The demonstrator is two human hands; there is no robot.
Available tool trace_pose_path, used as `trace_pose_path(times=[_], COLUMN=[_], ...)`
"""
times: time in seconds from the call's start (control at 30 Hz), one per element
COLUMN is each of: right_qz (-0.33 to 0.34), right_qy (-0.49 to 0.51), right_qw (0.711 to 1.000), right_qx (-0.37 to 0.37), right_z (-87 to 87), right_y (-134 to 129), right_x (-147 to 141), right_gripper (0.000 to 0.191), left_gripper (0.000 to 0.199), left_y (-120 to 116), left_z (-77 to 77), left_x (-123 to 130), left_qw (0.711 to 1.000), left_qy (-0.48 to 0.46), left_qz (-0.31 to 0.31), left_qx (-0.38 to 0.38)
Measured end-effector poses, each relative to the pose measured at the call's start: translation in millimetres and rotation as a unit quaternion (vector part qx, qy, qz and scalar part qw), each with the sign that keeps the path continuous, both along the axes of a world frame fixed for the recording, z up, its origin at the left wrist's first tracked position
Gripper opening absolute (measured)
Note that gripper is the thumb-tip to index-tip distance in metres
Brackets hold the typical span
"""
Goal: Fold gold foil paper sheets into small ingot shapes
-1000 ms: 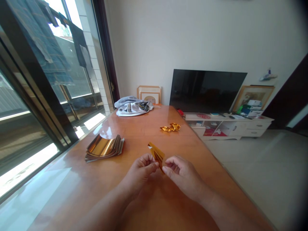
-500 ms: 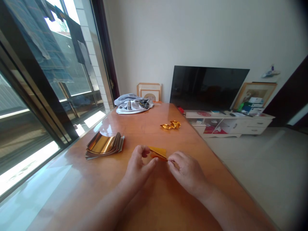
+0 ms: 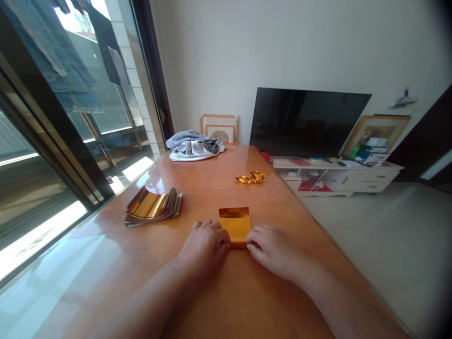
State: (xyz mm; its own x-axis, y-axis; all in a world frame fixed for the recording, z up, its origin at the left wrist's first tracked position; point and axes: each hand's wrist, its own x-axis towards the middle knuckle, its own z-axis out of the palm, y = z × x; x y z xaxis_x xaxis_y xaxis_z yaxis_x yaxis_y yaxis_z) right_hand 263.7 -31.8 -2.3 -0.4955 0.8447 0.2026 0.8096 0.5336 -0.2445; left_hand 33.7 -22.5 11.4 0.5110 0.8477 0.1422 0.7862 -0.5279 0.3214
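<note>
A sheet of gold foil paper (image 3: 235, 225) lies on the wooden table (image 3: 212, 292) in front of me, its near edge folded or rolled up. My left hand (image 3: 207, 241) pinches the left end of that near edge. At the right end, the fingers of my right hand (image 3: 270, 247) are closed on the same edge. To the left sits a curved stack of gold foil papers (image 3: 150, 205). Folded gold foil pieces (image 3: 251, 177) rest farther back, right of the middle.
Crumpled grey cloth (image 3: 194, 146) lies at the table's far end, before framed pictures (image 3: 219, 128). A television (image 3: 307, 122) stands on a low white cabinet (image 3: 353, 181) beyond the right edge. A glass sliding door (image 3: 70, 141) runs along the left.
The gold foil paper, held raised and slanted before, is now laid flat and squared toward me. My left hand has turned palm down onto its near edge. The view has tilted slightly.
</note>
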Motion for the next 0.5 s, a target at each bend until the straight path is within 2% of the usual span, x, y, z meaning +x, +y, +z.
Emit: trace_pose_path(times=[0.23, 0.37, 0.5], right_qz=[0.006, 0.003, -0.038], right_qy=[0.028, 0.066, 0.099], right_qw=[0.997, 0.994, 0.987], right_qx=[-0.065, -0.091, -0.122], right_z=[2.2, -2.4, -11.2], right_y=[3.0, 9.7, 16.6], right_x=[5.5, 8.9, 9.8], right_gripper=[0.020, 0.021, 0.018], left_gripper=[0.019, 0.020, 0.017], left_y=[2.4, 5.5, 9.8], left_z=[-9.3, -12.0, -14.7], left_x=[-1.9, -3.7, -1.8], left_qw=[0.999, 0.997, 0.995], left_qy=[-0.011, -0.031, -0.040], left_qz=[0.005, 0.008, 0.041], left_qx=[-0.040, -0.066, -0.087])
